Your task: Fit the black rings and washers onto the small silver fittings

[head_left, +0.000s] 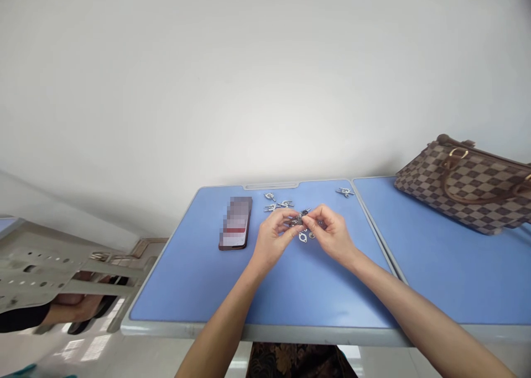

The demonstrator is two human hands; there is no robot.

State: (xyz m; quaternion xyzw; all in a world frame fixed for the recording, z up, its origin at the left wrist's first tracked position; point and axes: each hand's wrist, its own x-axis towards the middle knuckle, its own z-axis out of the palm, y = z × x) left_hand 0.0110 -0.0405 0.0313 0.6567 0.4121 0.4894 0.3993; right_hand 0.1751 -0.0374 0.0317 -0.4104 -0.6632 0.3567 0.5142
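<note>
Lying on blue desk [186, 289]: metal clips [284, 204], phone [235, 223]; checkered handbag [460, 184] beside.

Bright, even light fills the view and bleaches the white wall [265, 79] almost colourless above the hands. Shadows stay faint and soft, with only a light one beneath the left hand [274, 235] and right hand [329, 233] on the blue table [199, 289]. Left of the hands, window-shaped glare shines on the floor [87, 347], and a pale rack [41, 273] bends with the wide-angle distortion. The phone [235, 223] beside them is pixelated, and the metal part [299, 219] between the fingers looks slightly soft, though it may simply be too small to resolve.
</note>
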